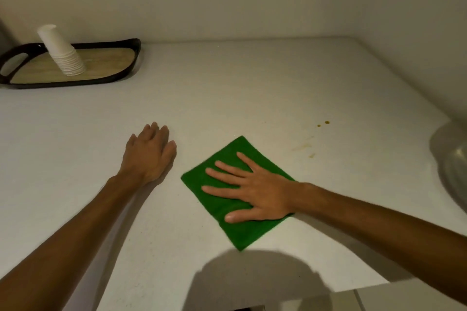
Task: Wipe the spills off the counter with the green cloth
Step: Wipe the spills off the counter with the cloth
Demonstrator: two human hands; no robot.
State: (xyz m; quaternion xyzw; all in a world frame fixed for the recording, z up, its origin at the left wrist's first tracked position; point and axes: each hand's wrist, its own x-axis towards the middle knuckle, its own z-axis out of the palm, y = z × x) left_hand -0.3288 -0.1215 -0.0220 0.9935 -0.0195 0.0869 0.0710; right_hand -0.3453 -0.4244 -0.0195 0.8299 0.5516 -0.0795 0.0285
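So we've got the counter (pixel 227 88) taking up most of the view, pale and mostly bare. Back left sits a tray (pixel 131 63) with a stack of cups (pixel 64 55) on it, and there's a metal sink (pixel 452 159) edge poking in on the right.

Our right hand (pixel 255 192) is pressed flat on the cloth (pixel 242 232), fingers spread wide, not gripping it, just pinning it down to the counter near the front middle. Left hand (pixel 147 151) is empty, palm down on the counter just left of the cloth, fingers loosely together.

Progress-wise, we'd say not finished: there's a yellowish smear (pixel 304 146) just right of the cloth and a couple of brown drops (pixel 324 123) a bit further back. Both untouched, so the wipe needs to head right next.
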